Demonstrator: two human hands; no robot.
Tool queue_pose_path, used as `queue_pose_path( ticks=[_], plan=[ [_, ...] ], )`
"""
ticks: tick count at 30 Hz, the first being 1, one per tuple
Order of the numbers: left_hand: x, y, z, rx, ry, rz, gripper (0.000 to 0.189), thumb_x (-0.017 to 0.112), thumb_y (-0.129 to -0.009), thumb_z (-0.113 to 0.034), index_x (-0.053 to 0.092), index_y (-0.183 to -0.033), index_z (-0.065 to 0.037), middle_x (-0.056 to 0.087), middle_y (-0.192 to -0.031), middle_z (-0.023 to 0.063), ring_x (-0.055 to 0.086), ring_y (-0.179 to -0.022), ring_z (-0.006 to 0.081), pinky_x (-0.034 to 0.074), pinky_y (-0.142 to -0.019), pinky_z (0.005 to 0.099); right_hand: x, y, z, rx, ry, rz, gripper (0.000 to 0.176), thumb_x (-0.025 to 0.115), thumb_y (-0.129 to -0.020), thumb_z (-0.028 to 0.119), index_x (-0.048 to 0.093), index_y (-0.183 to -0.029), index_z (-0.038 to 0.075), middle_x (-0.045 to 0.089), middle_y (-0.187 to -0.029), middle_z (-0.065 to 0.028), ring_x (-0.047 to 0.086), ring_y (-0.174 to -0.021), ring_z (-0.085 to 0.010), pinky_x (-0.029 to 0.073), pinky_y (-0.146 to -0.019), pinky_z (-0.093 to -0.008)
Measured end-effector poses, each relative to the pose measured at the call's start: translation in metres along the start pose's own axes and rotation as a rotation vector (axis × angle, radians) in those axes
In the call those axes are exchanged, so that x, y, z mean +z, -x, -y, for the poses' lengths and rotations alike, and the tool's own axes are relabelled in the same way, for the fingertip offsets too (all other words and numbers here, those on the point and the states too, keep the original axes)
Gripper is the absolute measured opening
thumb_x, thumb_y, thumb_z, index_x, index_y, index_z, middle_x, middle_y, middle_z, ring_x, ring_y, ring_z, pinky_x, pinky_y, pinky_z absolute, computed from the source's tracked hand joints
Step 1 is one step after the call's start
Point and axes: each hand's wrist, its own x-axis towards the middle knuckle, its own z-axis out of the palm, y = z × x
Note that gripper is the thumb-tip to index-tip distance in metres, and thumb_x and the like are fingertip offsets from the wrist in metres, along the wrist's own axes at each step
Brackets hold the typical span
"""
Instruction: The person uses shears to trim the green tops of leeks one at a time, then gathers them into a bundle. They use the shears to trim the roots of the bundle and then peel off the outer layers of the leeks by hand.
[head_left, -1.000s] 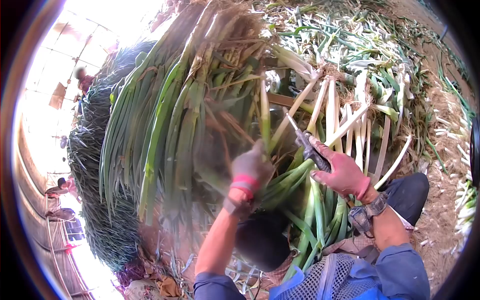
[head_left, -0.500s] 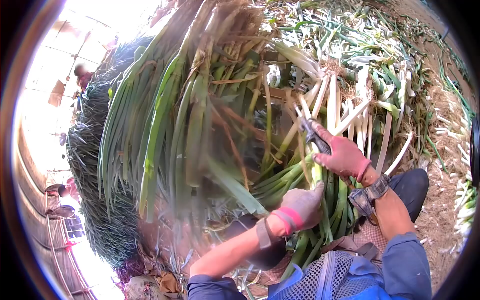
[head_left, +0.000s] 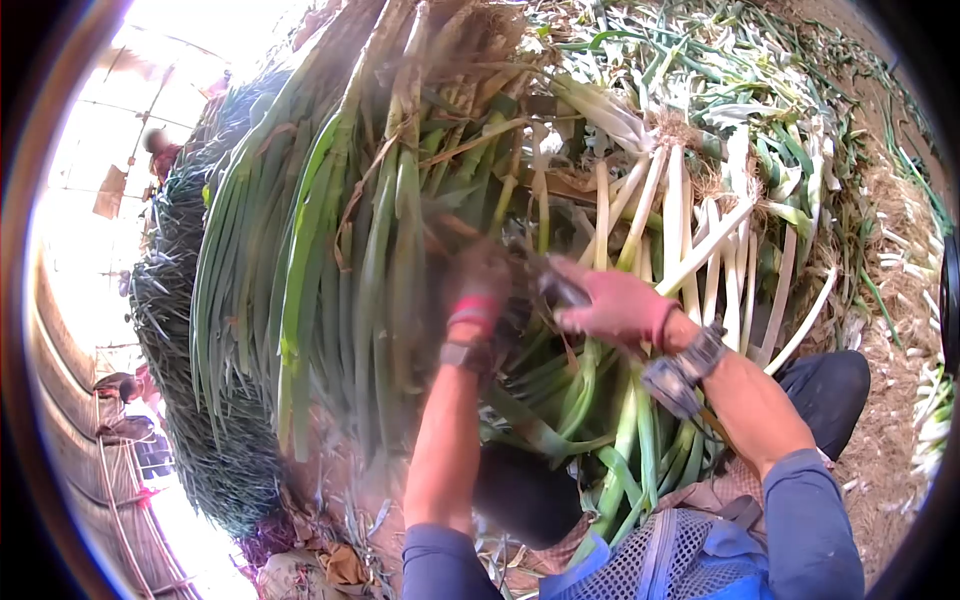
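My right hand, in a reddish glove, is closed around the dark handle of what looks like an air blow gun. Its tip is blurred. My left hand, gloved with a pink cuff, is smeared by motion beside the hanging leaves; its fingers cannot be made out. A thick bundle of green onions hangs leaf-down to the left. Cleaned green onions with white stalks lean to the right of my right hand, roots upward. More green leaves lie below both hands, against my lap.
A tall stack of green onions stands at the left. Stripped leaves are heaped at the back, and root scraps cover the ground at right. Another person is at the far left.
My left hand has left the green onion stalks at my lap and moved up toward the bundle. My right hand has shifted left with the air blow gun.
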Motion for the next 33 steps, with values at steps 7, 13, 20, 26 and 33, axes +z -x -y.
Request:
queue_pose_path(
  ticks=[7,13,20,26,33],
  plan=[
    [0.045,-0.054,0.022,0.159,-0.154,0.014,0.042,0.066,-0.094,-0.019,0.07,-0.133,-0.004,0.071,-0.128,0.0274,0.07,-0.115,0.0468,0.055,-0.103,0.0522,-0.057,-0.086,-0.004,0.146,-0.01,-0.221,0.089,0.069,-0.086,0.04,0.041,-0.167,0.016,0.077,-0.12,-0.022,0.075,-0.101,-0.0361,0.058,-0.094,-0.042],
    [0.034,-0.067,-0.006,0.073,-0.499,0.319,0.052,0.08,-0.087,-0.026,0.07,-0.133,-0.002,0.072,-0.128,0.0281,0.07,-0.116,0.0476,0.057,-0.101,0.0523,-0.07,-0.093,-0.023,0.143,0.071,-0.303,0.09,0.07,-0.088,0.044,0.041,-0.167,0.014,0.075,-0.124,-0.0236,0.074,-0.104,-0.037,0.056,-0.099,-0.0422],
    [0.051,-0.036,0.02,-0.097,0.089,0.349,0.046,0.085,-0.079,-0.038,0.082,-0.111,-0.004,0.081,-0.108,0.0234,0.079,-0.098,0.036,0.061,-0.089,0.044,-0.042,0.004,-0.013,0.199,-0.03,-0.07,0.088,0.069,-0.092,0.044,0.036,-0.171,0.019,0.075,-0.095,-0.0159,0.074,-0.085,-0.0301,0.057,-0.084,-0.042],
    [0.053,0.03,0.039,-0.03,0.026,0.528,0.04,0.081,-0.084,-0.033,0.083,-0.11,-0.003,0.082,-0.096,0.0175,0.079,-0.087,0.0254,0.06,-0.083,0.0401,-0.019,0.071,-0.014,0.223,0.072,-0.085,0.09,0.07,-0.093,0.046,0.037,-0.17,0.016,0.074,-0.092,-0.0195,0.074,-0.088,-0.0363,0.057,-0.086,-0.0461],
    [0.032,0.066,-0.001,-0.099,-0.048,0.566,0.041,0.077,-0.085,-0.031,0.081,-0.115,-0.002,0.081,-0.1,0.0196,0.079,-0.092,0.0303,0.058,-0.088,0.0423,-0.012,0.131,-0.016,0.253,-0.018,0.008,0.09,0.071,-0.092,0.049,0.039,-0.168,0.014,0.074,-0.099,-0.0234,0.073,-0.093,-0.0413,0.056,-0.089,-0.0477]
  ],
)
